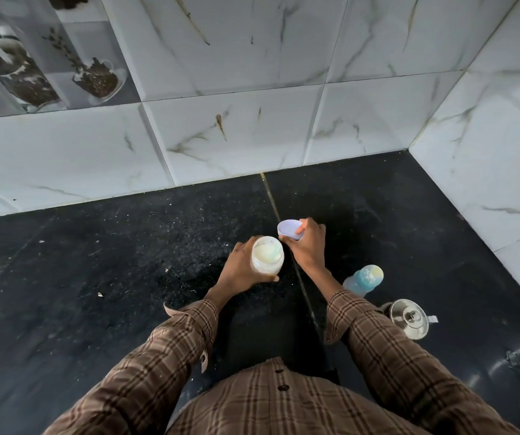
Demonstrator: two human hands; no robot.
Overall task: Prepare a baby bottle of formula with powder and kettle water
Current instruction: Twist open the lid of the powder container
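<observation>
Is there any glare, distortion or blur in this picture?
Head view: the wide lens bends the white marble wall tiles; bright glare streaks lie on the glossy black counter at lower right; the small steel kettle shines; the open powder jar in the left hand looks soft.

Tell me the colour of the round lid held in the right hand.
Pale lilac round lid, seen in the head view.

Home kitchen: black stone counter [127, 277], marble-look wall tiles [236, 133], kettle [409, 318].

Bottle [365, 279] on counter [127, 262], kettle [408, 318] just beside, nearer.
</observation>
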